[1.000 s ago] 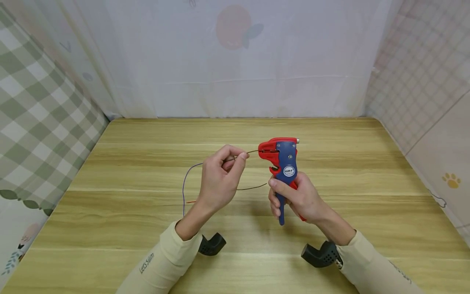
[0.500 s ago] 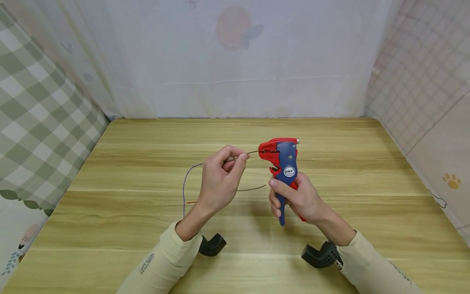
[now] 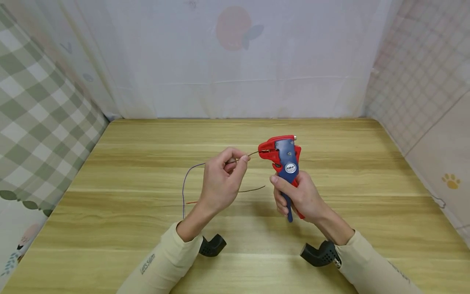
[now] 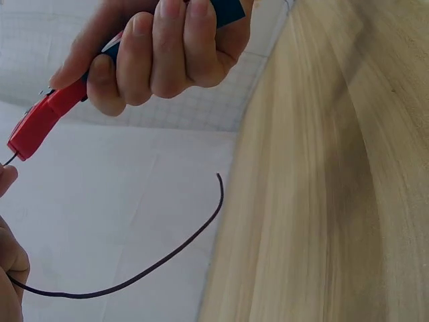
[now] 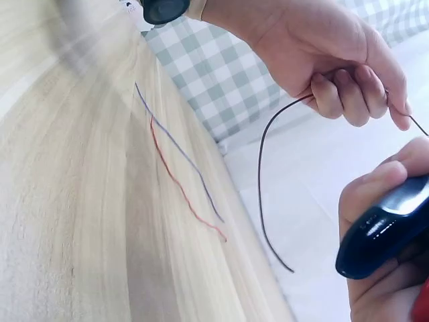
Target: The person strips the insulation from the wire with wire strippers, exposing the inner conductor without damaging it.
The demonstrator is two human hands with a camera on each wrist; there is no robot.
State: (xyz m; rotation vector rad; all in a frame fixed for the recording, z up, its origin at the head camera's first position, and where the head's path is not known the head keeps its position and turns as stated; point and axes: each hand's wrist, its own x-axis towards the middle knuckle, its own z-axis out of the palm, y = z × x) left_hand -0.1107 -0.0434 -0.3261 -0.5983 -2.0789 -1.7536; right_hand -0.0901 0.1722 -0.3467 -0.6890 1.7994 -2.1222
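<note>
Left hand [image 3: 222, 177] pinches the brown wire [image 4: 80, 295] just left of the wire stripper [image 3: 288, 159], right hand [image 3: 302, 198] curled round that tool above the table [image 3: 110, 196], and a slack pinch here could let the wire slip.

Soft, quite even light lies over the table [image 3: 139, 175].
In the head view, a blurred shadow falls near the table's middle, and a pale shine is closer to the front. The left wrist view is dimmer and greyish; the right wrist view is brighter, with its curtain [image 5: 322, 194] washed out and white glare on the dark handle [image 5: 365, 248].
</note>
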